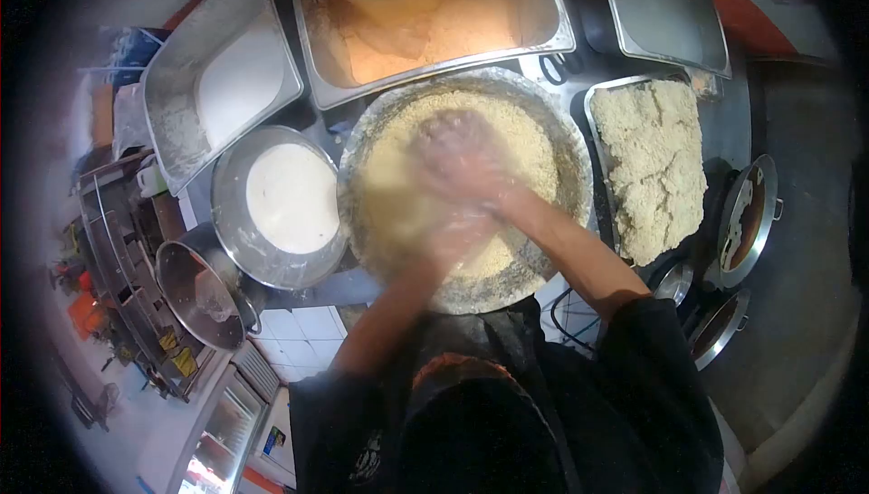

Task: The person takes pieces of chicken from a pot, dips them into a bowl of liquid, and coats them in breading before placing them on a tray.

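Both hands are over a large, floury metal basin (348, 223) filled with pale yellow crumbs (529, 146). My right hand (462, 155) is near the middle of the crumbs, its fingers smeared by motion and coated with something pale. Just below it, my left hand (462, 236) is also blurred, close to or touching the right wrist. Whether either hand holds anything cannot be made out. Left of the basin is a metal bowl (231, 191) of white liquid or batter (291, 197). To the right, a tray (593, 123) is piled with crumb-coated flat pieces (652, 168).
Behind the basin stands a deep pan (312, 78) of orange powder with a plastic bag over it. A pan of white powder (235, 87) is at back left, another steel pan (665, 5) at back right. A pot (195, 299) sits lower left; round pans (751, 223) are far right.
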`<act>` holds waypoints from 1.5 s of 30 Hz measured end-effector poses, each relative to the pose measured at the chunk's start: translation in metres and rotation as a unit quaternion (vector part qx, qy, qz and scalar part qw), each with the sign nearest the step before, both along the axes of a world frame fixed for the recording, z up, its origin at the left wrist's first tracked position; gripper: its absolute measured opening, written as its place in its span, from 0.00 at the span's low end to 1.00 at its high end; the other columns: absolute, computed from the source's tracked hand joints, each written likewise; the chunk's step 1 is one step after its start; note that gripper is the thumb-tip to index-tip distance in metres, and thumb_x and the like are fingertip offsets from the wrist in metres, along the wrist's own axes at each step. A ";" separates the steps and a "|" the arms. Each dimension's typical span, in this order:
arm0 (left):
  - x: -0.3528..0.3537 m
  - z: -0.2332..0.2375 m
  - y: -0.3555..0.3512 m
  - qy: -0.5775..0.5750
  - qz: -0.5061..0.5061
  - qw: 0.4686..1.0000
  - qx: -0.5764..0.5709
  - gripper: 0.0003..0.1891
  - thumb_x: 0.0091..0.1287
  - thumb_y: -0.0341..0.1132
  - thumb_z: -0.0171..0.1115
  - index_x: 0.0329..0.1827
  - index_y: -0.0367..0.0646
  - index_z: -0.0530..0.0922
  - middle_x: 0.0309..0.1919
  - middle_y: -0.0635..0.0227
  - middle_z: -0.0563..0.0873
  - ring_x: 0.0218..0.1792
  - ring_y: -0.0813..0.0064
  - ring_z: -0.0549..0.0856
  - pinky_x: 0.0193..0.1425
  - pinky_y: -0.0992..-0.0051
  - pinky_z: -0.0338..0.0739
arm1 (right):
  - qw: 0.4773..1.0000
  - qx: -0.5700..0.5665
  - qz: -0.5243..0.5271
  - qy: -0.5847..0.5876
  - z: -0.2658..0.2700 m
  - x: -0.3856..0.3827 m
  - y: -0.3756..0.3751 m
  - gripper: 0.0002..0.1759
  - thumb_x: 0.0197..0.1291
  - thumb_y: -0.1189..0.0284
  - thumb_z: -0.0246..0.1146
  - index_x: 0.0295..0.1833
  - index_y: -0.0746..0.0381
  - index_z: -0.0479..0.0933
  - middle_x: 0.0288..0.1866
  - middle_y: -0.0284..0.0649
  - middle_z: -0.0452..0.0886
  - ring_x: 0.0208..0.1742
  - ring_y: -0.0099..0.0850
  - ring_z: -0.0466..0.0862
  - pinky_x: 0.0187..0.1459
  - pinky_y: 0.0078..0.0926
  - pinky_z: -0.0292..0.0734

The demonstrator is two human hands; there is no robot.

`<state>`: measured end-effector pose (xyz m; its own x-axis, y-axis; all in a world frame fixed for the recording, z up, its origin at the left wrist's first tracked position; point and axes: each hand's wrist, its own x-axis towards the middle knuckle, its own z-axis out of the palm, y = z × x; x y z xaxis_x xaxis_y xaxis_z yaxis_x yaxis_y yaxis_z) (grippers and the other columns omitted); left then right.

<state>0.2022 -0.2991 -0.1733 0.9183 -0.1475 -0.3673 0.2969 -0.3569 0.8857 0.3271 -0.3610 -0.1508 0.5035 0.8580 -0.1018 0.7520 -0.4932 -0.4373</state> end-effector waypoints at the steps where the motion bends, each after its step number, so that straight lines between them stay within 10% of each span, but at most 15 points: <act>1: -0.008 -0.016 0.003 -0.010 0.029 0.997 -0.069 0.25 0.78 0.45 0.55 0.70 0.36 0.70 0.66 0.50 0.76 0.69 0.60 0.75 0.74 0.60 0.72 | 0.995 0.072 0.006 -0.061 -0.016 -0.003 0.002 0.27 0.69 0.52 0.56 0.66 0.54 0.78 0.68 0.44 0.80 0.72 0.44 0.75 0.75 0.54 0.63; 6: -0.051 -0.037 0.010 0.055 0.053 0.968 -0.239 0.22 0.80 0.41 0.52 0.70 0.36 0.70 0.61 0.53 0.79 0.63 0.62 0.79 0.70 0.63 0.76 | 0.989 0.075 0.049 -0.115 -0.041 -0.028 -0.018 0.26 0.68 0.51 0.57 0.67 0.50 0.78 0.70 0.41 0.78 0.75 0.44 0.70 0.78 0.55 0.58; 11: -0.082 -0.051 0.005 0.025 -0.021 0.999 -0.021 0.24 0.77 0.35 0.59 0.74 0.40 0.69 0.69 0.56 0.76 0.70 0.62 0.75 0.77 0.61 0.69 | 0.997 0.061 0.053 0.013 -0.036 -0.027 -0.018 0.30 0.67 0.48 0.57 0.69 0.51 0.77 0.73 0.39 0.75 0.78 0.44 0.67 0.81 0.53 0.50; 13: -0.099 -0.060 0.005 0.089 0.148 0.876 -0.451 0.26 0.78 0.41 0.59 0.74 0.40 0.69 0.69 0.55 0.76 0.71 0.61 0.74 0.79 0.63 0.66 | 0.991 0.047 -0.006 0.122 -0.015 -0.026 -0.011 0.31 0.67 0.47 0.56 0.70 0.51 0.76 0.74 0.39 0.74 0.79 0.43 0.65 0.82 0.52 0.49; 16: -0.087 -0.049 0.023 0.246 0.110 0.776 -0.571 0.23 0.81 0.40 0.52 0.75 0.40 0.69 0.71 0.55 0.75 0.72 0.60 0.74 0.80 0.65 0.64 | 0.986 0.042 -0.042 0.156 -0.026 -0.030 -0.017 0.32 0.68 0.45 0.55 0.72 0.49 0.74 0.77 0.39 0.71 0.81 0.40 0.64 0.83 0.49 0.47; 17: -0.066 -0.026 0.016 0.242 0.100 0.780 -0.569 0.23 0.81 0.40 0.52 0.75 0.40 0.69 0.71 0.55 0.75 0.72 0.60 0.74 0.80 0.65 0.64 | 0.994 0.057 -0.002 0.089 -0.031 -0.023 -0.015 0.31 0.69 0.45 0.54 0.72 0.47 0.73 0.78 0.38 0.69 0.81 0.39 0.64 0.83 0.47 0.47; 18: -0.025 0.001 0.003 0.071 0.027 0.974 -0.212 0.18 0.79 0.38 0.55 0.66 0.40 0.76 0.63 0.58 0.81 0.64 0.62 0.79 0.71 0.65 0.72 | 0.996 0.065 -0.005 0.067 -0.030 -0.007 -0.011 0.31 0.69 0.45 0.54 0.72 0.47 0.73 0.78 0.38 0.69 0.81 0.39 0.64 0.83 0.47 0.47; 19: 0.004 0.011 -0.006 -0.117 -0.031 0.975 0.184 0.13 0.77 0.36 0.58 0.57 0.41 0.83 0.56 0.61 0.87 0.56 0.64 0.85 0.62 0.65 0.80 | 0.999 0.052 0.008 -0.003 -0.030 0.008 -0.013 0.30 0.69 0.47 0.55 0.72 0.45 0.73 0.78 0.37 0.69 0.81 0.39 0.64 0.83 0.49 0.48; 23: -0.005 -0.052 0.007 0.037 0.014 0.950 -0.311 0.20 0.75 0.44 0.58 0.64 0.42 0.77 0.61 0.59 0.82 0.63 0.61 0.79 0.68 0.64 0.74 | 0.967 -0.001 0.168 -0.190 -0.002 0.032 -0.035 0.26 0.69 0.54 0.56 0.72 0.41 0.71 0.76 0.36 0.71 0.79 0.42 0.65 0.81 0.54 0.52; 29: -0.015 -0.142 0.019 0.094 -0.140 0.952 -0.257 0.33 0.78 0.54 0.53 0.78 0.42 0.65 0.75 0.57 0.71 0.77 0.64 0.67 0.82 0.66 0.63 | 0.981 -0.058 0.050 -0.180 -0.035 -0.001 -0.023 0.27 0.74 0.53 0.51 0.75 0.43 0.69 0.77 0.37 0.71 0.79 0.40 0.67 0.81 0.49 0.53; 31: -0.011 -0.077 0.011 0.049 0.011 0.949 -0.311 0.33 0.78 0.54 0.53 0.78 0.42 0.65 0.75 0.57 0.70 0.77 0.63 0.67 0.82 0.65 0.62 | 0.961 0.044 0.056 -0.266 -0.059 -0.002 -0.013 0.27 0.74 0.49 0.50 0.71 0.45 0.74 0.74 0.38 0.75 0.79 0.39 0.68 0.81 0.45 0.52; 33: -0.021 -0.065 0.014 0.044 0.048 0.946 -0.317 0.33 0.77 0.54 0.54 0.78 0.42 0.65 0.76 0.57 0.70 0.77 0.63 0.66 0.83 0.65 0.62 | 0.997 0.073 0.011 0.027 -0.021 -0.006 0.002 0.26 0.73 0.48 0.50 0.68 0.47 0.77 0.73 0.40 0.74 0.79 0.40 0.67 0.81 0.46 0.51; 39: -0.033 -0.066 0.027 0.048 0.025 0.952 -0.300 0.34 0.77 0.56 0.54 0.78 0.43 0.64 0.77 0.57 0.68 0.78 0.62 0.65 0.83 0.63 0.60 | 0.973 0.058 0.076 -0.211 -0.013 -0.001 0.001 0.27 0.72 0.48 0.51 0.68 0.47 0.77 0.71 0.39 0.77 0.77 0.39 0.70 0.80 0.47 0.53; 42: -0.044 -0.056 0.031 0.040 0.053 0.948 -0.310 0.35 0.76 0.56 0.54 0.79 0.43 0.64 0.77 0.56 0.67 0.78 0.61 0.65 0.84 0.62 0.59 | 0.991 0.100 -0.029 0.081 -0.019 -0.032 0.017 0.26 0.71 0.48 0.52 0.67 0.46 0.78 0.70 0.39 0.77 0.76 0.38 0.70 0.81 0.46 0.52; 45: -0.047 -0.059 0.038 0.044 0.041 0.946 -0.319 0.35 0.76 0.57 0.54 0.79 0.43 0.64 0.78 0.56 0.67 0.79 0.60 0.65 0.84 0.61 0.58 | 0.993 0.086 -0.049 -0.069 -0.030 -0.038 0.023 0.26 0.72 0.48 0.52 0.68 0.47 0.77 0.69 0.39 0.78 0.76 0.38 0.70 0.80 0.46 0.52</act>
<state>0.1552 -0.2614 -0.2319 0.9065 -0.2945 -0.3024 0.3824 0.2698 0.8837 0.2893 -0.3384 -0.1810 0.5850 0.8023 0.1189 0.7625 -0.4941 -0.4176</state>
